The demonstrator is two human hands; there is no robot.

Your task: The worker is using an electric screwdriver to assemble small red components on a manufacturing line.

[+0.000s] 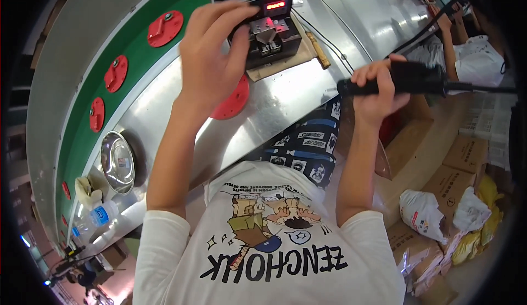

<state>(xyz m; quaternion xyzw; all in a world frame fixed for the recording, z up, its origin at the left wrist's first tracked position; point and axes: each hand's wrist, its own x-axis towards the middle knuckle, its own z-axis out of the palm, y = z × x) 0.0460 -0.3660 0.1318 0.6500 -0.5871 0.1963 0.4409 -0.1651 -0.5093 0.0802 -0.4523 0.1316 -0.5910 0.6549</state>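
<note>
My left hand (211,58) reaches over the front of a black machine (273,52) with a lit red display (276,5). Its fingers stretch across the panel beside the display, and the thumb stands apart, with nothing held. I cannot tell whether the fingertips touch the panel. My right hand (376,92), off to the right past the bench edge, is wrapped round a black corded hand tool (420,79). A cable runs from its thick end to the right; its exact kind does not show. Beneath the machine lies a tan board (261,73).
A screwdriver with a yellow handle (319,52) lies right of the machine. Red round fixtures (164,29) line the green conveyor track. On the metal bench (274,99) are a steel bowl (117,162) and water bottle (101,215). Cartons (458,181) stand right; another person (477,58) sits far right.
</note>
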